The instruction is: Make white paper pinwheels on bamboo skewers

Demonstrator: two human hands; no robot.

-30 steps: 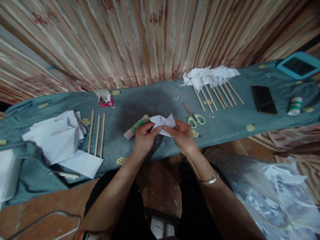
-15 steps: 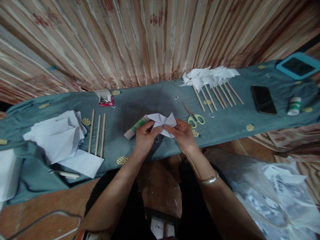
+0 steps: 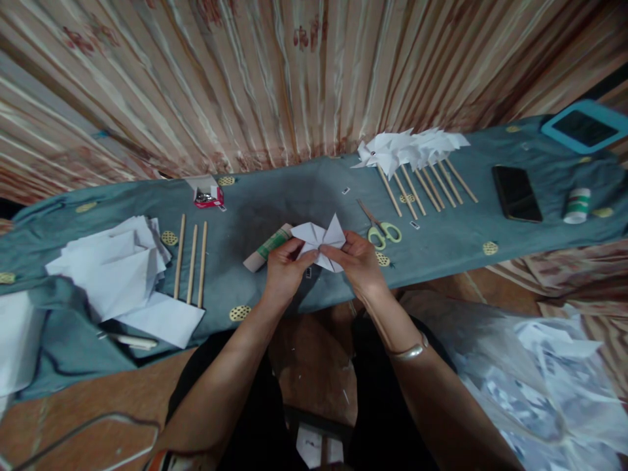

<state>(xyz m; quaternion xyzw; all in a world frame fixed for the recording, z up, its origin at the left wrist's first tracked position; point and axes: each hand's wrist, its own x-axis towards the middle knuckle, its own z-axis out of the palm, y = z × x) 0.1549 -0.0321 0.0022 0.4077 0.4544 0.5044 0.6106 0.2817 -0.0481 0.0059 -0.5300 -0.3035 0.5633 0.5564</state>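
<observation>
Between my two hands is a white paper pinwheel [image 3: 321,239], its points folded in toward the middle. My left hand [image 3: 287,265] grips its left side, thumb pressed near the centre. On the right side my right hand [image 3: 360,261] pinches it, with that thumb also at the centre. Both hands are over the front part of the table. Just behind my left hand lies a tube with a green band [image 3: 267,247], partly covered by the fingers. Scissors with light green handles [image 3: 379,229] rest to the right of my right hand.
Finished pinwheels on sticks [image 3: 412,154] lie at the back right, near a black phone [image 3: 517,193], a glue stick [image 3: 577,205] and a blue-framed tablet [image 3: 586,126]. At left are stacked paper [image 3: 115,268], three wooden sticks [image 3: 191,261] and an open small box [image 3: 209,196].
The pinwheel's upper right point now stands a little higher and narrower. Both hands keep their hold in nearly the same place.
</observation>
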